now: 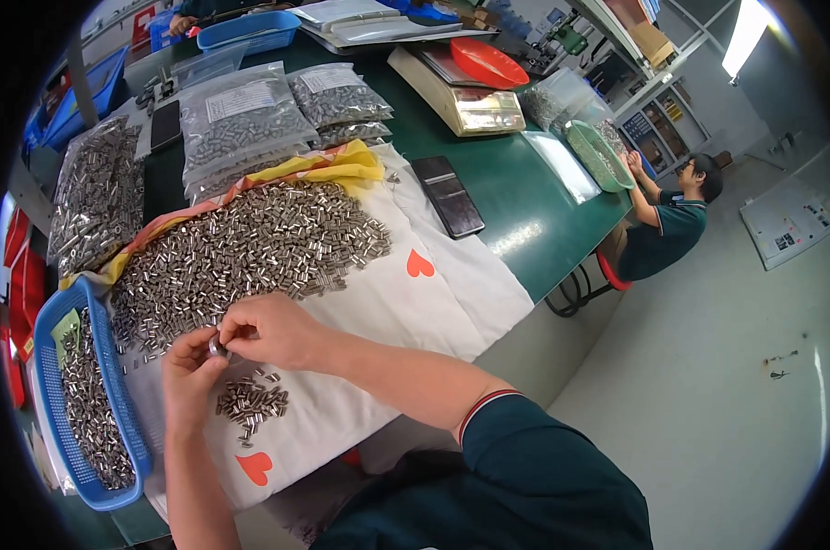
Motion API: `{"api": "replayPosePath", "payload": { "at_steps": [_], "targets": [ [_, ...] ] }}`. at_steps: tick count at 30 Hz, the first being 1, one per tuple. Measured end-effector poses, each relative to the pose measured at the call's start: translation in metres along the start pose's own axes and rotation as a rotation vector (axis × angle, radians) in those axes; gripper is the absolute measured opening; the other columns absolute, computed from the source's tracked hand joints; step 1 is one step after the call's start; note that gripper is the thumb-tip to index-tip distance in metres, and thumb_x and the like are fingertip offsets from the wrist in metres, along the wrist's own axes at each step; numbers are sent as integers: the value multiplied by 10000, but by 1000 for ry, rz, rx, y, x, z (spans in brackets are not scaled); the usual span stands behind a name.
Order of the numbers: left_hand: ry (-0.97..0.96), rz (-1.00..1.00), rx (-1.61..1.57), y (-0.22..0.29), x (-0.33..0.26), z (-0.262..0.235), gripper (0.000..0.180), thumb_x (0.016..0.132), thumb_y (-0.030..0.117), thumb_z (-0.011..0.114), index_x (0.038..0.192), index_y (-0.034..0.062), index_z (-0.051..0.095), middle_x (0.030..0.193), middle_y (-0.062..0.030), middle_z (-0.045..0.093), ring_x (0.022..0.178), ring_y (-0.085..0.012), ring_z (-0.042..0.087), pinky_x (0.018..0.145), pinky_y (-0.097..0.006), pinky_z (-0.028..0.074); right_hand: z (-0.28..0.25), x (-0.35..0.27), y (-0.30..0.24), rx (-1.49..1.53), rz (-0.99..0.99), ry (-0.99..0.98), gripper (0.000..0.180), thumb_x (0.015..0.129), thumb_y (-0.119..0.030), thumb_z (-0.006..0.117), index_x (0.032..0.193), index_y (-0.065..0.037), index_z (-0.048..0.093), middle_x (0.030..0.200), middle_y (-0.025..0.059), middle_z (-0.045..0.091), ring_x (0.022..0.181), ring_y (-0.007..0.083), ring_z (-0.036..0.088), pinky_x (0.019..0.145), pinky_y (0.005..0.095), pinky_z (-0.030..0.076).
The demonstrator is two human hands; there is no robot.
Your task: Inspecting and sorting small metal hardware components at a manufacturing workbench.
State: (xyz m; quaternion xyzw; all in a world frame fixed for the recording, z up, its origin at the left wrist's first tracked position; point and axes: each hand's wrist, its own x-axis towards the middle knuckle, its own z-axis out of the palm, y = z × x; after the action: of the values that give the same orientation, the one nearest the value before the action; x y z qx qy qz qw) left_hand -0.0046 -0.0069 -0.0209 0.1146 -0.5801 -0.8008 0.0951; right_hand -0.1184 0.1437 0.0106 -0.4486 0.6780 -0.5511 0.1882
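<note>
My left hand [191, 365] is closed in a pinch around a small round metal piece [216, 347], like a ring. Against it my right hand [273, 332] brings its closed fingertips; whatever they hold is too small and hidden to name. Just beyond both hands spreads a large heap of short silvery metal sleeves [250, 240]. A smaller pile of the same sleeves [252, 401] lies nearer me, below my right wrist. Both piles rest on a white cloth [378, 321] with red hearts and a yellow and orange edge folded up behind the large heap.
At the left stands a blue basket [143, 458] of small metal parts. Bagged parts [241, 115] line the back, with a dark phone [447, 196] to their right. Farther off are a scale [475, 108], a red tray [488, 62], a green basket [598, 158] and a seated co-worker [672, 229].
</note>
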Motion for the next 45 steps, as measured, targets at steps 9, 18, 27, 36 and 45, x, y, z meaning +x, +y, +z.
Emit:
{"api": "replayPosePath", "payload": {
  "at_steps": [9, 18, 27, 36, 45],
  "targets": [
    [20, -7, 117, 1, -3, 0, 376, 690, -136, 591, 1046, -24, 551, 921, -60, 598, 777, -102, 567, 699, -205, 476, 17, -5, -3, -367, -233, 195, 61, 648, -64, 588, 659, -42, 532, 657, 88, 534, 680, 269, 529, 642, 372, 438],
    [-20, -5, 139, 1, -4, -4, 379, 701, -29, 656, 1063, -18, 544, 945, -58, 604, 833, -113, 568, 755, -230, 453, 12, -6, 1, -227, -172, 116, 65, 679, -86, 588, 711, -32, 573, 684, 100, 561, 673, 275, 557, 621, 352, 448],
    [-49, -45, 75, 4, -9, -2, 406, 653, -69, 677, 1038, -19, 558, 899, -51, 607, 772, -97, 567, 701, -208, 477, -5, -4, -10, 22, 39, -104, 107, 657, -115, 638, 718, -37, 598, 680, 76, 604, 611, 179, 590, 552, 290, 450],
    [-141, -87, 242, 13, -11, 14, 393, 652, -76, 671, 1026, -38, 553, 905, -58, 607, 793, -110, 577, 724, -222, 472, -20, 0, -1, -486, 73, -63, 256, 669, -294, 682, 746, -70, 585, 701, 60, 570, 698, 217, 564, 617, 336, 447],
    [-122, -112, 251, 13, -12, 17, 393, 641, -92, 671, 1013, -33, 558, 889, -49, 606, 791, -100, 570, 728, -220, 468, -22, -4, 10, -830, -37, 10, 162, 698, -227, 613, 725, -71, 580, 728, 61, 552, 759, 238, 535, 714, 349, 431]
  ]
}}
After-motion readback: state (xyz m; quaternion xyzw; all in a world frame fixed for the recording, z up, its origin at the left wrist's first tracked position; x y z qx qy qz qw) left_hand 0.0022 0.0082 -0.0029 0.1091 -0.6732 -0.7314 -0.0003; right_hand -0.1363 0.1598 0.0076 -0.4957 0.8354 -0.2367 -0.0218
